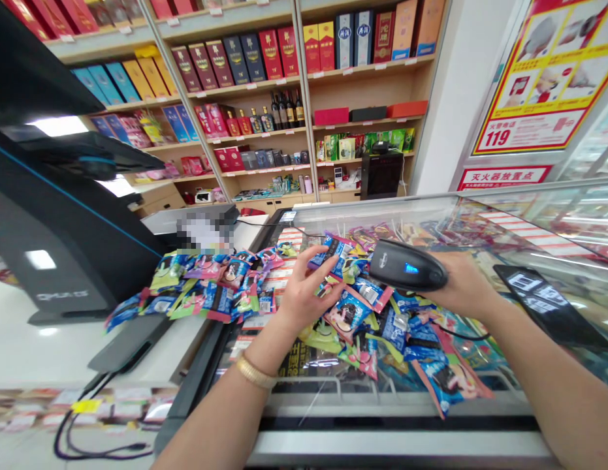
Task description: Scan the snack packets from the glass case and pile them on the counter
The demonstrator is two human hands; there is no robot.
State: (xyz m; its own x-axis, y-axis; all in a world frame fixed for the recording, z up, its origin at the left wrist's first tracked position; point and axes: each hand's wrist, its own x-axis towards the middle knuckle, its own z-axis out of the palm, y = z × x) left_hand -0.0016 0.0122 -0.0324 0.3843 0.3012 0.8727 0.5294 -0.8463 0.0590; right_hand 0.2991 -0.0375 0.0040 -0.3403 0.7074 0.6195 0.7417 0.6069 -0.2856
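My right hand (463,287) is wrapped round the grip of a black barcode scanner (406,264) with a small blue light on top. The scanner's head points left, toward my left hand (306,294). Between the fingers of that hand is a small blue snack packet (334,253), tilted upward. Below both hands lies a loose pile of blue, pink and green snack packets (350,313) on the glass top of a display freezer (328,398). A second heap of similar packets (218,297) spreads from the freezer's left edge onto the white counter.
A dark checkout terminal (63,241) stands on the white counter (19,352) at left, with black cables (78,424) hanging below. A black sign (548,307) lies on the glass at right. Shelves of boxed goods and bottles (287,108) line the back wall.
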